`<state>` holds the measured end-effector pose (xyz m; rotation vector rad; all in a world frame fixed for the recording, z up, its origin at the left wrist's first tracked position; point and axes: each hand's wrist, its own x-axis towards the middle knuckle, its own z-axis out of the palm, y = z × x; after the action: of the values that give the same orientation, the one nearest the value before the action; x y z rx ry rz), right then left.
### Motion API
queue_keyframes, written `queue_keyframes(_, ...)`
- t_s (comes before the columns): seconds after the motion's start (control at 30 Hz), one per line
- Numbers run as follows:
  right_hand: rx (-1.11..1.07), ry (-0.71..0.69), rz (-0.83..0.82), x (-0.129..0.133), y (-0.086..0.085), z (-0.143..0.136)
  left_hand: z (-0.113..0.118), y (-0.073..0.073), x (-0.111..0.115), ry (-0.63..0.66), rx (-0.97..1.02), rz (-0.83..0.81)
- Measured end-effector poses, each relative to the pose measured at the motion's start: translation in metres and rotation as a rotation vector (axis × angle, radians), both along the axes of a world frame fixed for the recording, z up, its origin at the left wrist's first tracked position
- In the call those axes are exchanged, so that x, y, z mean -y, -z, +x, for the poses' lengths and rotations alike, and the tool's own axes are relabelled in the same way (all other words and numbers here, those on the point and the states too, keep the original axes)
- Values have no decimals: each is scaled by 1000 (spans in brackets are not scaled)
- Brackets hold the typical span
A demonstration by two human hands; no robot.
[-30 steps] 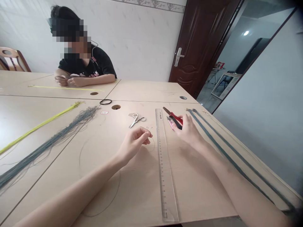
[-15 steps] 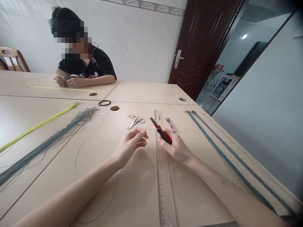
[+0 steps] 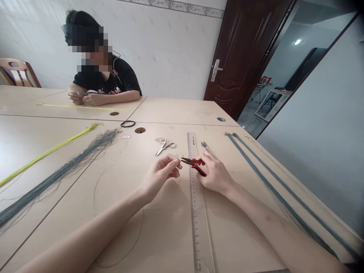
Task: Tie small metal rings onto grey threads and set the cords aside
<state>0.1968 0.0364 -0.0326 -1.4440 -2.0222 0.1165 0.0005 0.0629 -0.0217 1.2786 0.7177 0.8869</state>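
My left hand (image 3: 159,175) pinches a thin grey-green cord (image 3: 143,221) between thumb and forefinger. The cord loops down under the wrist and across the table; what sits at its tip is too small to make out. In my right hand (image 3: 218,173) are pliers (image 3: 199,170) with red and black handles. Their handles are spread and the narrow jaws stand slightly apart, pointing left close to my left fingertips. Beneath them a long clear ruler (image 3: 198,220) lies lengthwise. Small scissors (image 3: 163,147) lie beyond my left hand, and pink thread snips (image 3: 205,147) beyond my right.
To the left lie a bundle of grey-green cords (image 3: 65,170) and a yellow bundle (image 3: 54,152). More green cords (image 3: 264,178) run along the right edge. A black ring (image 3: 127,124) lies near a table hole (image 3: 140,130). Across the table sits another person (image 3: 125,81).
The pliers have turned from pointing up and away to pointing left, and their handles have spread. Their jaws are now nearer my left fingertips. My left hand keeps its pinch.
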Motion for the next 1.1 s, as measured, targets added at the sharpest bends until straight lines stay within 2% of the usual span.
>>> queue_keyframes(0.6, 62, -7, 52, 0, -3, 0, -1, -1, 2, 82, -14, 26)
queue_keyframes(0.87, 40, 16, -22, 4, -9, -3, -1, -2, 2, 89, -15, 20)
queue_keyframes(0.97, 4, 33, -68, 5, -11, -7, -2, -4, 5, 28, -37, 106)
queue_keyframes(1.03, -31, 56, -97, 6, -11, -9, -3, -6, 10, -72, -82, 250)
queue_keyframes(1.1, -65, 71, -122, 7, -11, -11, -3, -9, 18, -201, -37, 375)
